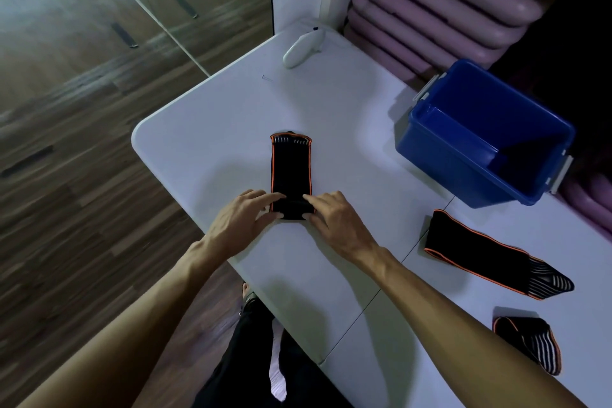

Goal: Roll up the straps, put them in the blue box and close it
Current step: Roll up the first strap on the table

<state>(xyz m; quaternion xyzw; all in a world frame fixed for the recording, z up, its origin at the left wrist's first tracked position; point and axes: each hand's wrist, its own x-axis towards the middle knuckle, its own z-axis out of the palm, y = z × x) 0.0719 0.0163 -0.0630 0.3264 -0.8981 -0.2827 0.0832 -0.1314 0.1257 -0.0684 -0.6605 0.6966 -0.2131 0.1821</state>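
Both hands working the near end of one black, orange-edged strap [290,172]: left hand [243,220] and right hand [334,220] pinching the small roll from either side, fingertips on top, thumbs under, probably to keep the roll tight and square. Lying flat and straight away from the body on the white table [212,129], so likely ready to be rolled forward along its length. Sitting open and lidless at the far right of the table, the blue box [483,142], white latches hanging at two sides, within reach of the right hand, apparently empty; no lid in view. Waiting just beside the box, nearer the body, a second strap [477,252], unrolled, striped end pointing right. Resting near the table's right edge, a third strap [526,341], bunched or folded, not clearly rolled. Counting: three straps, one box, two hands. Lying at the far corner, well apart, a white handheld device [303,48].
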